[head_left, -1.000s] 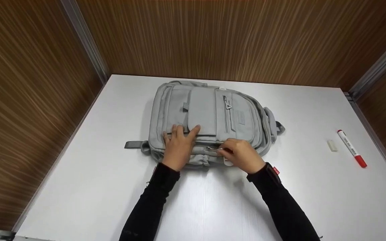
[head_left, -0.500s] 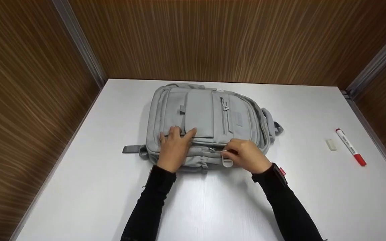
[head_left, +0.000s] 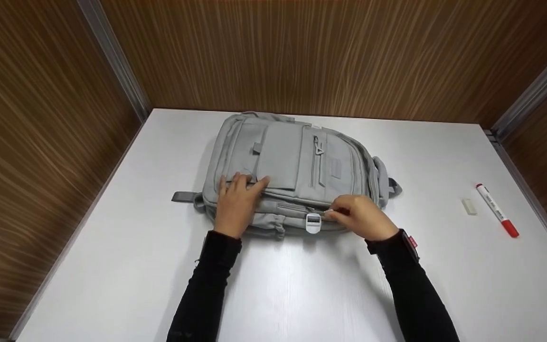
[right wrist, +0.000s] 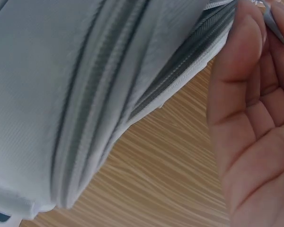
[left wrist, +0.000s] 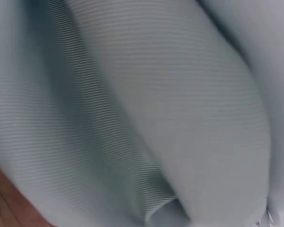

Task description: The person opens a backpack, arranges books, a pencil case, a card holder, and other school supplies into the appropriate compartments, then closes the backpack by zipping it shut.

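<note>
No text can be read for certain. The marker (head_left: 497, 210) near the right edge of the table (head_left: 112, 266) carries dark print along its white barrel (head_left: 489, 200), too small to make out. On the front of the backpack (head_left: 278, 154), toward the end nearer the table's right edge, sits a rectangular patch (head_left: 335, 168); any lettering is too faint to tell. A small red tag (head_left: 412, 242) on the person's right cuff (head_left: 392, 249) bears pale marks, likewise illegible. A white tab (head_left: 313, 229), on the backpack's side facing the table's near edge, shows an unreadable dark block.
</note>
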The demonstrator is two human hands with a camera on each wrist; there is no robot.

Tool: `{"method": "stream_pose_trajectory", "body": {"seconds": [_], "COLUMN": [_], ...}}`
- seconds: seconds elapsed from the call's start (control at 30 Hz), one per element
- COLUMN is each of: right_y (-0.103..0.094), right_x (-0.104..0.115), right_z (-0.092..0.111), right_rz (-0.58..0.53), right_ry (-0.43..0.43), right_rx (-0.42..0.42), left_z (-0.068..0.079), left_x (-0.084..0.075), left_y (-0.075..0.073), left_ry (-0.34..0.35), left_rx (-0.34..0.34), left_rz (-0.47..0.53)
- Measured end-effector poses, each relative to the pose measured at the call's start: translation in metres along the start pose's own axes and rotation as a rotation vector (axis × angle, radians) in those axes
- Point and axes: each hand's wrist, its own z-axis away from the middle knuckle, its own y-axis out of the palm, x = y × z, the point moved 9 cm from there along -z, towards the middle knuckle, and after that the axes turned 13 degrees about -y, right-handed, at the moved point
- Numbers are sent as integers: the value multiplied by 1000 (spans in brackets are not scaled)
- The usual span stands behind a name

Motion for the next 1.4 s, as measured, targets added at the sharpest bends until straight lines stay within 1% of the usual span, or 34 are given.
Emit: {"method": "stream_pose_trajectory", "body": {"seconds": [0.1, 0.2, 0.27, 0.33, 0.4, 0.47, 0.57, 0.63, 0.67, 0.7, 0.73, 0.8, 0.87, 0.9, 0.97, 1.0, 1.1, 1.2, 1.33, 1.4], "right_y": [-8, -18, -24, -27, -30, -31, -31, -29, -28, -27, -26, -24, -22, -21, -19, -18, -17, -15, -15, -18], "right_x": [-7, -17, -23, -29, -33, -34, -29, -22, -18, -14, -11, -4, 1, 3, 7, 9, 13, 15, 15, 12], "right_z": [5, 14, 20, 25, 28, 29, 27, 24, 22, 20, 18, 14, 11, 10, 8, 8, 5, 4, 2, 3], "right_rz": [14, 20, -2, -21, -36, -38, -43, -53, -57, -57, -55, -50, -45, -47, -61, -67, -85, -95, -108, -115], "right_ry": [40, 90, 127, 154, 170, 179, 165, 146, 131, 117, 103, 74, 47, 37, 18, 10, -15, -38, -53, -46], "right_rx": [3, 6, 10, 13, 12, 10, 6, 3, 0, -2, -4, -10, -19, -25, -34, -38, -41, -37, -27, -29], "left_z": [0, 0, 0, -2, -4, -6, -6, -3, 0, 3, 6, 16, 27, 32, 39, 41, 42, 40, 37, 35], "left_x": [4, 11, 16, 21, 23, 23, 18, 7, -2, -12, -25, -52, -77, -86, -101, -106, -117, -126, -131, -131], "left_y": [-6, -12, -13, -13, -12, -11, -12, -14, -16, -18, -20, -23, -23, -20, -14, -11, -3, 0, 2, 3], "left_ry": [26, 40, 34, 23, 11, -5, -36, -38, -24, 6, 49, 161, 267, 307, 347, 351, 337, 317, 296, 287], "left_rx": [-100, -206, -241, -247, -235, -209, -140, -101, -94, -96, -107, -143, -171, -174, -160, -152, -139, -161, -196, -196], "left_rz": [32, 67, 90, 107, 110, 97, 84, 97, 113, 131, 155, 206, 228, 235, 231, 222, 192, 160, 119, 114]}}
